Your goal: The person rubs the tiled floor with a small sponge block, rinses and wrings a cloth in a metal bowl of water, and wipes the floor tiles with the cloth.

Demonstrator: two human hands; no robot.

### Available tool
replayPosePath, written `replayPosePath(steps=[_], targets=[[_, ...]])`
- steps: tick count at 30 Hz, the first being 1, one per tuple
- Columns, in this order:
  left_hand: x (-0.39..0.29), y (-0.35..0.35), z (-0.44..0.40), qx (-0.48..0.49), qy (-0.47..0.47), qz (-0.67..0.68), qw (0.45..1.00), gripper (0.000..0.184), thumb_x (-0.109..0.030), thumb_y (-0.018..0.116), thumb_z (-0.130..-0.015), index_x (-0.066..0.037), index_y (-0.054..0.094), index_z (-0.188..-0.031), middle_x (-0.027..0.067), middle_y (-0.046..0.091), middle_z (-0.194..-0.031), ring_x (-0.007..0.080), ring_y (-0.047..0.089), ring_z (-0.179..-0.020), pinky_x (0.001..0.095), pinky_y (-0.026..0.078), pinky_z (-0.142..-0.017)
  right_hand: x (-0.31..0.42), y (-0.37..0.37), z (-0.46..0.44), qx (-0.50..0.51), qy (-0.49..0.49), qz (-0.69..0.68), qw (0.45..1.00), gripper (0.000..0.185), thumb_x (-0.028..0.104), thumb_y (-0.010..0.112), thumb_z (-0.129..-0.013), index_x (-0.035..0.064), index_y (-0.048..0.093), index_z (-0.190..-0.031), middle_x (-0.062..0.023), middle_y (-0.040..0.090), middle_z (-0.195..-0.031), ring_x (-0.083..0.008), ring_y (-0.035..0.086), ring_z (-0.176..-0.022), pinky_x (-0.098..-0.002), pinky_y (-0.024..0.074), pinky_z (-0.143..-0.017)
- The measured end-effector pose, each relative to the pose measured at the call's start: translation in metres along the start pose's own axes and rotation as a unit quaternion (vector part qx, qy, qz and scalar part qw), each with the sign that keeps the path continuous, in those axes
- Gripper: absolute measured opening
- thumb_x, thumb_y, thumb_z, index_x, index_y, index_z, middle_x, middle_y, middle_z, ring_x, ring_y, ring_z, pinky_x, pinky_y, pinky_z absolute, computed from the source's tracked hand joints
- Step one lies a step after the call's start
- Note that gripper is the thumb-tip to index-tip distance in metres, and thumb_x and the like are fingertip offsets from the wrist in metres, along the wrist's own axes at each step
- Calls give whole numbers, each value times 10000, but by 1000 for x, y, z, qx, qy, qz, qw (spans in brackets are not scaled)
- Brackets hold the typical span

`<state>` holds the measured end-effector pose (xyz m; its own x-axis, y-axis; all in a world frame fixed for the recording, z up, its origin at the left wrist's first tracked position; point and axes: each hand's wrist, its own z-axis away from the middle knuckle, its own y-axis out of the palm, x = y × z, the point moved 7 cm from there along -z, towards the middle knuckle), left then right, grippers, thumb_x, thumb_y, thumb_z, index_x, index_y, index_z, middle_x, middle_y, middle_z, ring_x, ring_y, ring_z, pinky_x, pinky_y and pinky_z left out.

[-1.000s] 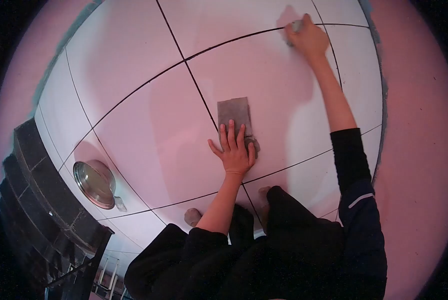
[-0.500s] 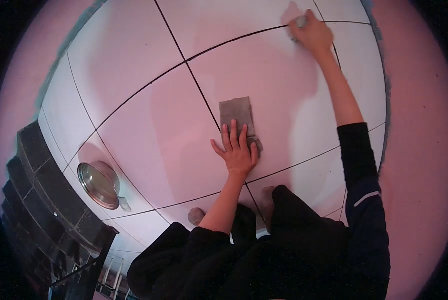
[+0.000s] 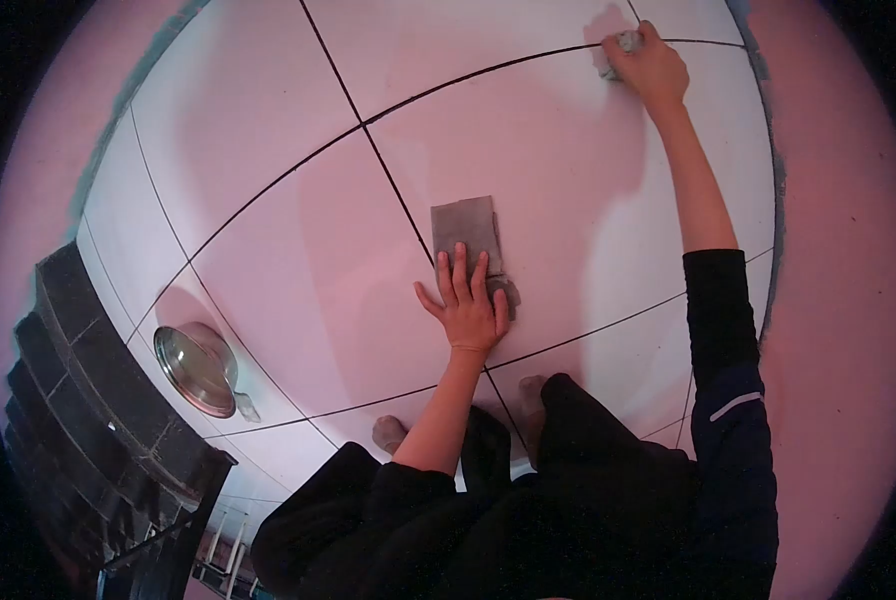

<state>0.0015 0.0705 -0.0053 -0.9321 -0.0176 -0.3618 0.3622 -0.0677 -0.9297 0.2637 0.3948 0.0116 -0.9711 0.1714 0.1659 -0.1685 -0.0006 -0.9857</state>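
My left hand (image 3: pixel 473 312) lies flat with fingers spread, on the lower part of a folded grey-brown cloth (image 3: pixel 463 222). A rumpled corner of that cloth sticks out at the right of the hand, near the thumb. Far up at the right, my right hand (image 3: pixel 656 72) is closed round a crumpled pale rag (image 3: pixel 628 42) and holds it against the tiles. The fingers cover part of the rag. Beneath both hands is a floor of large white tiles (image 3: pixel 298 240) with dark joints, tinted pink by the light.
A round metal pan (image 3: pixel 196 368) with a short handle stands on the tiles at the left. Dark tiled steps (image 3: pixel 118 380) and a black rail edge rise beyond it. A pink wall (image 3: pixel 838 300) runs along the right. My bare feet (image 3: pixel 390 434) are at the bottom.
My right hand has slid a little to the right with the rag. The left hand stays on the folded cloth; the view has shifted slightly.
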Motion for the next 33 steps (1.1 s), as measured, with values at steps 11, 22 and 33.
replayPosePath(steps=[11,22,33], targets=[[-2,-2,0,-20,9,1,1000,505,-298,474,-833,-123,474,-1307,104,327,-1473,311,219,-1392,611,-13,-1072,103,10,50,-20,-132,-94,987,664,523,623,-682,120,565,-1206,-116,679,-752,-308,668,-705,-426,528,-607],[-3,-1,-1,-21,6,-4,1000,520,-307,474,-830,-120,459,-1315,111,308,-1481,324,209,-1393,617,-3,-1069,145,21,64,25,-132,-120,984,634,466,652,-670,116,558,-1191,-143,680,-823,-325,662,-786,-454,525,-670],[-1,1,1,-8,11,-9,1000,528,-289,468,-841,-108,423,-1335,119,261,-1500,329,175,-1404,613,-14,-1066,-32,-23,-7,-13,37,-54,998,716,432,615,-725,-93,508,-1200,-116,663,-663,-286,654,-599,-391,536,-581]])
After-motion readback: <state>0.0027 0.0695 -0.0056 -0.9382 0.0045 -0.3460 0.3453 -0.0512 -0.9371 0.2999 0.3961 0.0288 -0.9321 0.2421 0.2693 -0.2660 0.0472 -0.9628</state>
